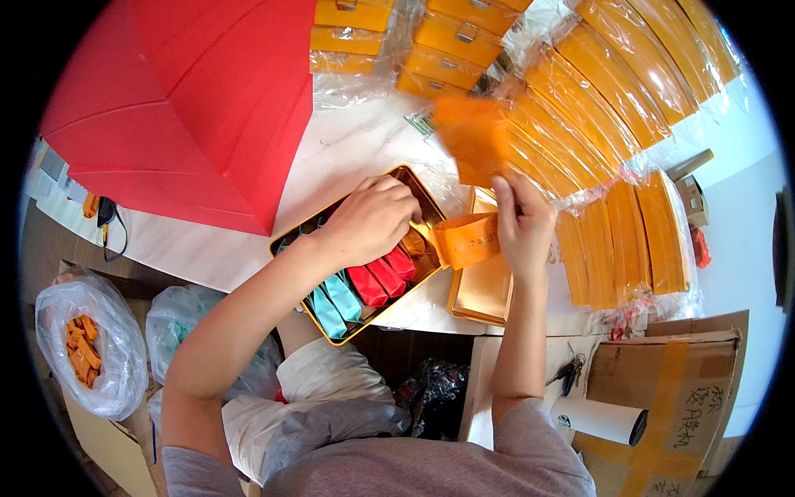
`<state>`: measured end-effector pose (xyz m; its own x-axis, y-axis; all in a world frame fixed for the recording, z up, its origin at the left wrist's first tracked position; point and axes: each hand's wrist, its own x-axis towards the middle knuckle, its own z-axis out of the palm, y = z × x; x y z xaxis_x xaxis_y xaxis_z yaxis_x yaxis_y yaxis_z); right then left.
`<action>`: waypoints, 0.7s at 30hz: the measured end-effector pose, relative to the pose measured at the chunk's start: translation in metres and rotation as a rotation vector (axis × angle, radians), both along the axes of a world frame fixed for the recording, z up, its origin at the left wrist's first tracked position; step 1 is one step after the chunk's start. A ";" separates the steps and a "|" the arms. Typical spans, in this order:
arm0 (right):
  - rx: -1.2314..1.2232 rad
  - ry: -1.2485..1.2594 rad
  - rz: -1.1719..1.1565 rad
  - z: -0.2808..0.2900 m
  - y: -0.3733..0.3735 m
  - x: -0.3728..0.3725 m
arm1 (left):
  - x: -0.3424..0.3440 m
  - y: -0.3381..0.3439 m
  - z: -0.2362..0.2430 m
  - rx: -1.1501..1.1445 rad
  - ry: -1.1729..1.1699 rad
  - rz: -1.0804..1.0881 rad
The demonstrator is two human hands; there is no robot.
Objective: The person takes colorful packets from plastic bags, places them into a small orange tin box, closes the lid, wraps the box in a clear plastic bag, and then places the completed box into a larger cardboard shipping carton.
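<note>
A rectangular tin box with a gold rim lies tilted on the table in front of me. Inside it stand teal packets, red packets and an orange packet. My left hand reaches into the box with its fingers curled; what they close on is hidden. My right hand, to the right of the box, grips orange packets. One orange packet reaches from that hand to the box's edge, while another blurred orange packet sticks up above the thumb.
A gold tin part lies under my right hand. Rows of plastic-wrapped orange boxes fill the back right. A large red sheet-like thing covers the left. Below are a clear bag of orange packets, a carton and a white cylinder.
</note>
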<state>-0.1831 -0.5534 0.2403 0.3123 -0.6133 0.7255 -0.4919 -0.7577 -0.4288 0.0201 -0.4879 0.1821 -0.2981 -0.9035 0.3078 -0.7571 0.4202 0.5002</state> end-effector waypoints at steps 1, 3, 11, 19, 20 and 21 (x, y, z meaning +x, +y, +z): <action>0.007 0.088 0.018 0.004 -0.004 0.002 | -0.002 0.000 0.000 0.053 0.154 0.028; 0.023 0.255 0.053 0.011 -0.012 0.008 | -0.004 0.001 0.005 0.147 0.318 0.052; 0.110 0.070 0.011 -0.002 -0.015 0.042 | -0.008 -0.001 0.013 0.125 0.240 0.050; 0.180 -0.341 -0.063 0.012 -0.015 0.004 | -0.005 -0.001 0.002 0.171 0.621 0.250; 0.216 -0.317 -0.085 0.013 -0.011 -0.002 | -0.002 -0.004 0.006 0.211 0.695 0.264; 0.247 -0.305 -0.078 0.011 -0.007 -0.007 | -0.001 -0.009 -0.001 0.173 0.741 0.281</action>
<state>-0.1904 -0.5604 0.2512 0.0506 -0.7943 0.6054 -0.3659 -0.5787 -0.7288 0.0192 -0.4968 0.1809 0.1738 -0.9672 0.1853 -0.2696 0.1342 0.9536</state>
